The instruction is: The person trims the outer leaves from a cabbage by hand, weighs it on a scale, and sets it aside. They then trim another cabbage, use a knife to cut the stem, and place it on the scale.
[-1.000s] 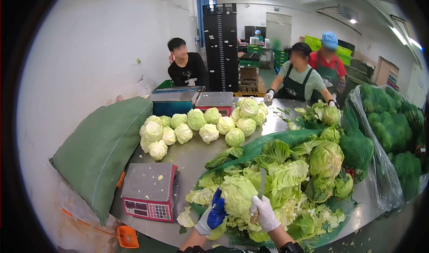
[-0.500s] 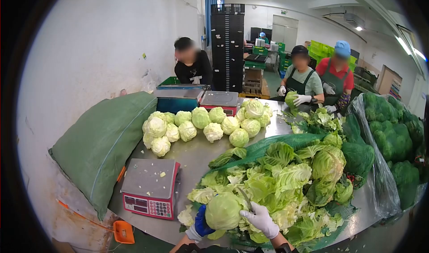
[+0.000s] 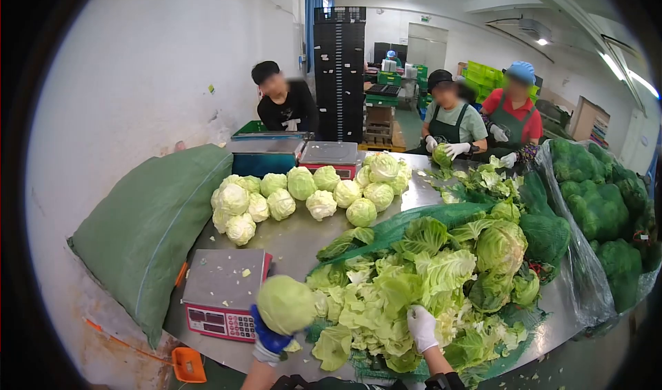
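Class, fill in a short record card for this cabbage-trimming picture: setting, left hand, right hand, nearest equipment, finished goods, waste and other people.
Setting: steel table in a produce packing room
Left hand: blue-palmed glove, holding a trimmed cabbage above the table edge
Right hand: white glove, resting on the loose leaf pile; what it holds is hidden
Nearest equipment: red scale, beside the held cabbage
Finished goods: trimmed heads grouped at the far end
Waste: outer leaves on green netting
Other people: three co-workers at the far side
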Available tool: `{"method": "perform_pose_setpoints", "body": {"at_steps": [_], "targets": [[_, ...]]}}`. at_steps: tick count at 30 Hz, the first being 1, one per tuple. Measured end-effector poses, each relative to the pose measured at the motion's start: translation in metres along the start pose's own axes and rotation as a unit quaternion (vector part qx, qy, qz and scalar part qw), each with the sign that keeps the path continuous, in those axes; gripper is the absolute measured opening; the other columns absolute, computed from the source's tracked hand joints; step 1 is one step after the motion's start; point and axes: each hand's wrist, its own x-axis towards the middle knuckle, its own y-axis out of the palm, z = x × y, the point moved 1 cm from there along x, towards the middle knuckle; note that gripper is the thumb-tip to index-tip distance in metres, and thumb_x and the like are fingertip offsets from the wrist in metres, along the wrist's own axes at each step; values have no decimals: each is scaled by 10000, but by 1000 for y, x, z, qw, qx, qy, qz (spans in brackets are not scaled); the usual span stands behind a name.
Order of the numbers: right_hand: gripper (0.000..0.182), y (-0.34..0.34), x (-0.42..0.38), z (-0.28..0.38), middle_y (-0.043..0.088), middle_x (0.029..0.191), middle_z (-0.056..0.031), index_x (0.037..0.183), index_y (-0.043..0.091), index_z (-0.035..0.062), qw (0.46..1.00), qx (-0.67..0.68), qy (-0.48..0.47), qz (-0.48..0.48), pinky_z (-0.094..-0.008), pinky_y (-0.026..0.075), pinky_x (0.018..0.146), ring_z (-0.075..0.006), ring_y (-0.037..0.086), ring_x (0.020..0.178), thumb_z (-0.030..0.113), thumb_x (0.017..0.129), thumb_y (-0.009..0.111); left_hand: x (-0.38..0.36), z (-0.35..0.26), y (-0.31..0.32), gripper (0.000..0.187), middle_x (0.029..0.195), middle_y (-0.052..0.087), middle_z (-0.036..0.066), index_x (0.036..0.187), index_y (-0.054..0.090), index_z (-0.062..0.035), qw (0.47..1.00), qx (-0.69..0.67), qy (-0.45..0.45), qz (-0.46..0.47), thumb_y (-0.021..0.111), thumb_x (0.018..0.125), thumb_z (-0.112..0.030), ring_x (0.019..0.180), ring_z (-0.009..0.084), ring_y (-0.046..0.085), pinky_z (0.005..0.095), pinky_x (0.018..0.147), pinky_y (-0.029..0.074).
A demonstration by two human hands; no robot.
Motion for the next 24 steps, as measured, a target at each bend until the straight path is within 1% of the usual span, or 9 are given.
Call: {"method": "perform_pose_setpoints", "body": {"at_steps": [2,6,8,11,13,15,18,22,24], "targets": [[170,-1,-1,-1,664,829,-176,912,674,73,1000,-13,-8,-6,-438,509,697,-360,642,771,214,845,608,11,-35,-15,769,1499,337,115,1474,284,-188,986,-166,17,-23,406,885,-666,1330,391,378,619,1027,366],[140,4,-3,-4,667,828,-163,895,681,83,999,-31,-39,-7,-421,513,681,-350,644,750,189,833,614,28,-102,-67,703,1400,486,66,1425,380,-198,982,52,144,-113,409,892,-656,1227,298,522,567,957,458],[135,2,-3,0,666,827,-159,884,679,84,999,-22,-33,-12,-422,512,677,-349,643,750,190,831,615,34,-131,-95,637,1382,502,65,1420,388,-207,982,112,145,-54,412,922,-603,1213,287,534,537,962,464],[132,-1,-3,2,665,828,-155,873,676,84,999,-19,-25,-10,-419,511,672,-347,642,752,193,831,614,33,-148,-99,531,1384,488,74,1424,395,-151,934,214,252,-137,459,977,-431,1229,253,514,425,995,453],[134,1,-3,2,665,829,-154,873,677,84,1000,-24,-19,-2,-417,512,671,-347,642,754,195,833,614,37,-165,-101,547,1387,476,88,1425,389,-118,895,330,246,-172,486,972,-408,1233,236,499,396,995,444],[143,3,-4,-2,664,831,-155,886,678,86,999,-22,-36,-19,-418,512,674,-347,642,756,204,833,616,30,-182,-107,585,1394,453,117,1429,377,-50,774,542,221,-241,540,962,-362,1243,204,471,340,994,425],[134,3,-5,-1,663,828,-155,893,677,83,996,-15,-62,-56,-415,513,674,-349,640,750,189,828,626,22,-182,-86,586,1388,468,111,1445,362,-49,835,475,192,-201,584,948,-268,1219,196,488,322,1027,392],[108,10,-6,-7,665,833,-161,881,673,54,993,-7,-95,-68,-409,515,669,-341,643,738,126,806,648,-3,-187,-43,562,1379,489,80,1443,382,-63,819,491,118,-272,583,950,-244,1243,171,461,301,1018,381],[116,11,-5,-8,659,823,-177,907,667,48,994,-14,-88,-68,-401,505,665,-357,637,743,123,831,624,-5,-199,-80,526,1370,504,32,1418,434,-86,779,553,167,-245,585,949,-268,1195,146,500,271,952,420]]}}
